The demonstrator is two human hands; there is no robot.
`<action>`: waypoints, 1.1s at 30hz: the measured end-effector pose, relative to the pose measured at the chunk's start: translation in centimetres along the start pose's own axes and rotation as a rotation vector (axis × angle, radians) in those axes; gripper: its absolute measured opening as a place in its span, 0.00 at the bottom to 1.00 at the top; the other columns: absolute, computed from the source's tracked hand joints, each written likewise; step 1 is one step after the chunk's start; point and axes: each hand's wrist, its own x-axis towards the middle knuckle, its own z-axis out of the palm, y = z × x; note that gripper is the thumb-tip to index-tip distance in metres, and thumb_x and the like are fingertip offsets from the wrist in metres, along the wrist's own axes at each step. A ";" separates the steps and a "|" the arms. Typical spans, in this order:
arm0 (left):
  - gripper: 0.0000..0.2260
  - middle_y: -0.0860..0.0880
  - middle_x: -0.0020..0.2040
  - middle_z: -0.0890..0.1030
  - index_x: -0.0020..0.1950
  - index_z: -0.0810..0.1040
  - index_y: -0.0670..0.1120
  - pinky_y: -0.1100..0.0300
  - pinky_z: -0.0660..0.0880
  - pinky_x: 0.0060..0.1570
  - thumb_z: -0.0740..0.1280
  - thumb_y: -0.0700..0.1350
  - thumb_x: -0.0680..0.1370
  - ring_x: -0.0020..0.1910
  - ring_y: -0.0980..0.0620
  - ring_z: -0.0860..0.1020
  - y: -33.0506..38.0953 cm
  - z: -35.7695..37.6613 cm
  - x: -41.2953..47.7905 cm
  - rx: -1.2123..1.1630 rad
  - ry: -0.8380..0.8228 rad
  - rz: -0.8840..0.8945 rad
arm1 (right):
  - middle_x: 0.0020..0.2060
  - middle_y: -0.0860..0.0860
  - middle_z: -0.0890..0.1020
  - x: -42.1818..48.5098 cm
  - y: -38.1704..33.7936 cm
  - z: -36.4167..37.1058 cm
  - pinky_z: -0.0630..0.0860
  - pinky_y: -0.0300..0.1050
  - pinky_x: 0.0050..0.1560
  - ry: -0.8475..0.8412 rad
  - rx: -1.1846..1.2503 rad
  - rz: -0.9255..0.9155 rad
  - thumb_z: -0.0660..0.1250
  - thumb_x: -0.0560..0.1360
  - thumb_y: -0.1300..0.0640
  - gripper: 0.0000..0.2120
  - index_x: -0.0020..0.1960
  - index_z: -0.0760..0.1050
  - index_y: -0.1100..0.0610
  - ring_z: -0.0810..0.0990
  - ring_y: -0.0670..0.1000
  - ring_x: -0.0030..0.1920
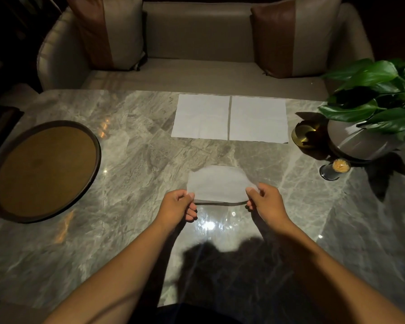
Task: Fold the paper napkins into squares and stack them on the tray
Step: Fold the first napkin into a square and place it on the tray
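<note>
Head view: a thin, white, slightly translucent paper napkin [216,183] is held just above the glossy grey veined marble desk [138,160], toward its near edge, long axis running left to right, far edge curling. Its near left corner is pinched by the left hand [179,206], its near right corner by the right hand [265,202]. Two flat square napkins [229,118] are laid side by side, edges nearly touching, at the far edge. A round dark-rimmed tray [96,146] with a brown matte inner face sits by the left edge. At the right edge stand a leafy potted plant [372,99], a brass dish [304,134] and a toothpick holder [334,170].
</note>
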 end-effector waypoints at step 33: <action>0.07 0.44 0.29 0.72 0.38 0.74 0.45 0.52 0.76 0.29 0.67 0.44 0.75 0.24 0.44 0.75 -5.4 -0.5 -1.1 0.018 0.234 0.046 | 0.32 0.54 0.72 0.7 -0.7 1.3 0.68 0.45 0.36 -0.027 -0.239 -0.032 0.68 0.79 0.56 0.16 0.41 0.71 0.68 0.68 0.49 0.33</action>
